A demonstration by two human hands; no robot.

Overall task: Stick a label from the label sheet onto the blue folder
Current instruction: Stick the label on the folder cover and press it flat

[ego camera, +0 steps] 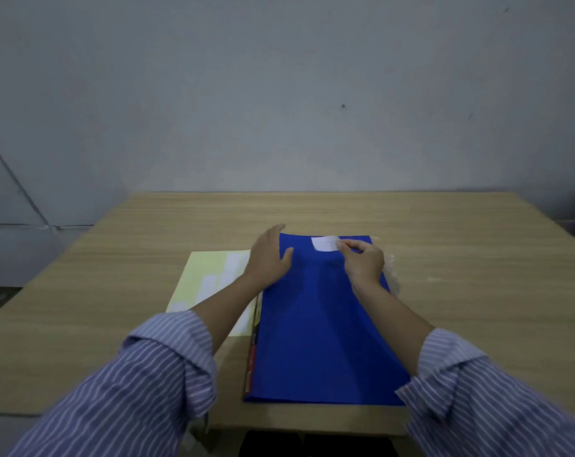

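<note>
The blue folder point(315, 328) lies flat on the wooden table point(477, 258), its long side running away from me. A white label point(324, 244) sits on the folder's far end, near the top edge. My right hand point(365, 262) pinches the label's right edge between thumb and fingers. Spread flat, my left hand point(269, 258) rests on the folder's far left corner with nothing in it. The pale yellow label sheet point(210, 278) with white labels lies to the left of the folder, partly hidden under my left forearm.
A crumpled clear plastic piece point(391, 268) shows just past the folder's right edge. Red and yellow printed edging point(253, 351) peeks out along the folder's left side. A grey wall stands right behind the table's far edge.
</note>
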